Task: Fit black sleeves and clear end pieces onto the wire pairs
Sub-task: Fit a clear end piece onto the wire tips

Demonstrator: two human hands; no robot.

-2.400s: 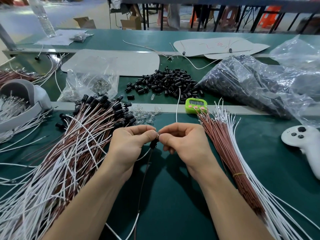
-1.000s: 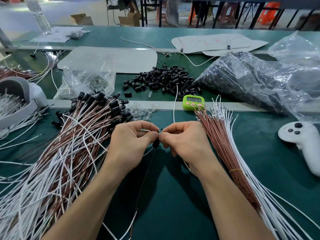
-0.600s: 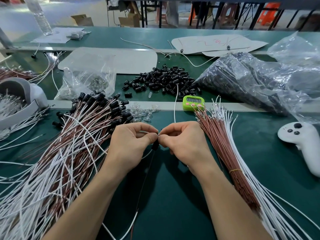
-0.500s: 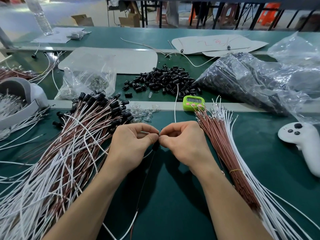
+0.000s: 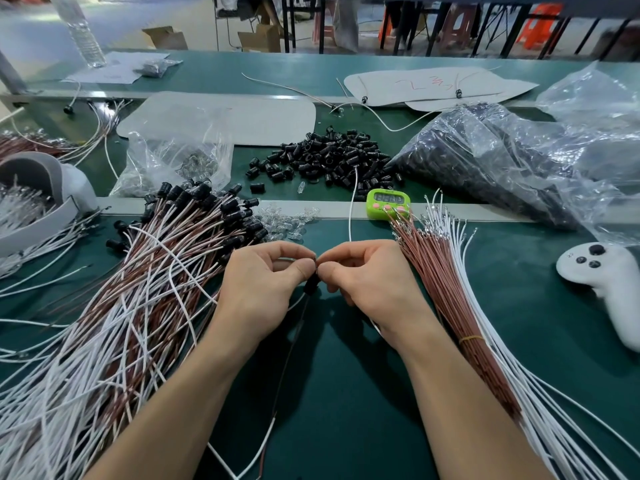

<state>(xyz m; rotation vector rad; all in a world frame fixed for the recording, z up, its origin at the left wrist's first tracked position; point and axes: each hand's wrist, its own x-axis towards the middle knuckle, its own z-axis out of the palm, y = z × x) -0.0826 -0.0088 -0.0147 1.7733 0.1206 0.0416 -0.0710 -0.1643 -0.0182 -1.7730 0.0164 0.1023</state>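
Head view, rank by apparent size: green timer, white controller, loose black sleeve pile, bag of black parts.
Largest: bag of black parts
loose black sleeve pile and white controller look close, the controller nearer and cropped, so unranked
green timer

A heap of fitted wires [image 5: 138, 289] covers the left side of the bench [image 5: 346, 393], and a tied wire bundle [image 5: 450, 289] lies to the right. Between them the left grip [image 5: 263, 282] and right grip [image 5: 367, 278] meet on one wire pair [image 5: 310, 288], which trails toward the near edge. Behind the grips lie loose end pieces [image 5: 287, 220] and, right of these, a timer [image 5: 388, 203]. Farther back sits a sleeve heap [image 5: 329, 161], with a bag of end pieces [image 5: 173, 161] on its left and a bag of sleeves [image 5: 502, 161] on its right. A controller [image 5: 602, 271] lies at the far right, a headset [image 5: 41, 188] at the far left.
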